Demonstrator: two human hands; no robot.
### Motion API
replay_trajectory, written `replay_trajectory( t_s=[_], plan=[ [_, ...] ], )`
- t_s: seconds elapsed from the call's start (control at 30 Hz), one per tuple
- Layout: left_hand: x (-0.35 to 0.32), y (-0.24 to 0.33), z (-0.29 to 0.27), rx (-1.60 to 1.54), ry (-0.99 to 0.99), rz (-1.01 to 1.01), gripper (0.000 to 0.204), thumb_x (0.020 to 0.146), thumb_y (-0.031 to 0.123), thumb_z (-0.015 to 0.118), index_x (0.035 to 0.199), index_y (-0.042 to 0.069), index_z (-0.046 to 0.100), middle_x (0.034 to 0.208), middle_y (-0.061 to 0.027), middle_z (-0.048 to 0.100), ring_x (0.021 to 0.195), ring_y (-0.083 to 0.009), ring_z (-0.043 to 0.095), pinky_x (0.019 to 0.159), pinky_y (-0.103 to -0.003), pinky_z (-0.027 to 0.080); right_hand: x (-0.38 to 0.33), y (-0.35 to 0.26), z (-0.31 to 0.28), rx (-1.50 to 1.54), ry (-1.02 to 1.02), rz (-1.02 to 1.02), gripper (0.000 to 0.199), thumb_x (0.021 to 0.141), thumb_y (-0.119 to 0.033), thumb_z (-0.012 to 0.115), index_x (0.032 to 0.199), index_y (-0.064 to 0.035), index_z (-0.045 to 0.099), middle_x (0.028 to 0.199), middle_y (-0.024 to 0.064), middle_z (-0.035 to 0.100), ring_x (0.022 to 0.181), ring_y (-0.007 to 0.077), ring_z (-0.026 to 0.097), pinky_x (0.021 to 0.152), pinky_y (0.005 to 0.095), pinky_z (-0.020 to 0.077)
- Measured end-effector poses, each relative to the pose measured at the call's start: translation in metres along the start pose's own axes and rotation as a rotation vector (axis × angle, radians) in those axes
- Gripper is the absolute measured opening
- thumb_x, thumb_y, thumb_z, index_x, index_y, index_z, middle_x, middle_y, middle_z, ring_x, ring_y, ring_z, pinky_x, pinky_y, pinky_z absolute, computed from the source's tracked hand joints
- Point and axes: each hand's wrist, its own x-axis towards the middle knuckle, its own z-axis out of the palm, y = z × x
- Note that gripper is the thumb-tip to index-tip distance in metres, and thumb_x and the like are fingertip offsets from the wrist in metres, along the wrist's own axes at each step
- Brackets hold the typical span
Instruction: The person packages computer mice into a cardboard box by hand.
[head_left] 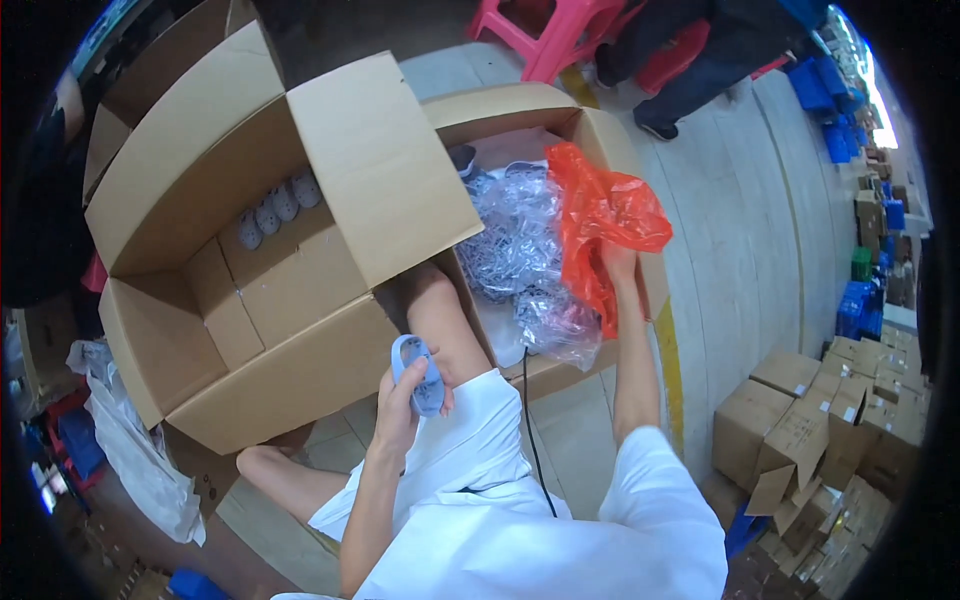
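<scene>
My left hand (400,400) holds a small light-blue oval plastic gadget (419,374) upright above my knee. My right hand (622,268) reaches forward and grips the orange plastic bag (600,215) at the edge of a cardboard box (520,105). That box holds clear plastic bags (520,240) full of similar pale-blue pieces. To the left, a larger open cardboard box (290,375) lies tilted towards me, with a few grey-white gadgets (275,208) lined up deep inside it.
A black cable (530,420) hangs over my white clothing. Pink and red plastic stools (555,30) and a seated person's legs (690,60) are at the back. Stacked small cardboard boxes (830,420) stand right; blue crates (825,90) far right. White bags (130,450) lie left.
</scene>
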Motion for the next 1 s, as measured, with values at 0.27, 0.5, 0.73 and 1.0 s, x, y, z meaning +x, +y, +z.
replay_trajectory(
  t_s=[0.27,0.5,0.73,1.0],
  plan=[
    [-0.011,0.005,-0.024,-0.198,-0.207,0.023,0.056,0.097,0.042,0.047,0.130,-0.003,0.043,0.086,-0.0184,0.061,0.058,-0.0245,0.058,0.048,-0.031,0.045,0.021,0.047,0.043,0.938,-0.252,0.293,0.041,0.096,-0.038,0.059,0.127,-0.0113,0.056,0.117,0.0042,0.061,0.102,0.0200,0.057,0.093,0.0323,0.0488],
    [-0.013,0.001,-0.036,-0.483,-0.324,0.012,0.069,0.097,0.058,0.039,0.134,-0.001,0.042,0.091,-0.0207,0.061,0.059,-0.0261,0.058,0.048,-0.031,0.045,0.011,0.011,0.057,0.616,0.019,0.565,0.052,0.097,-0.043,0.055,0.138,-0.0134,0.044,0.128,0.0056,0.058,0.115,0.0215,0.056,0.094,0.0353,0.0505],
    [-0.028,-0.005,-0.038,-0.438,-0.408,0.021,0.074,0.094,0.061,0.040,0.136,0.000,0.041,0.093,-0.0213,0.061,0.060,-0.0270,0.059,0.046,-0.032,0.046,0.054,0.031,0.026,1.230,0.273,1.452,0.053,0.097,-0.040,0.057,0.140,-0.0134,0.043,0.131,0.0069,0.056,0.116,0.0219,0.055,0.096,0.0367,0.0500],
    [-0.044,-0.004,-0.051,-0.395,-0.332,0.044,0.077,0.093,0.063,0.042,0.136,-0.001,0.040,0.091,-0.0214,0.061,0.060,-0.0272,0.060,0.043,-0.032,0.046,0.023,0.076,0.058,0.652,0.148,0.542,0.053,0.095,-0.037,0.060,0.139,-0.0127,0.043,0.130,0.0082,0.056,0.114,0.0224,0.057,0.097,0.0344,0.0494]
  ],
)
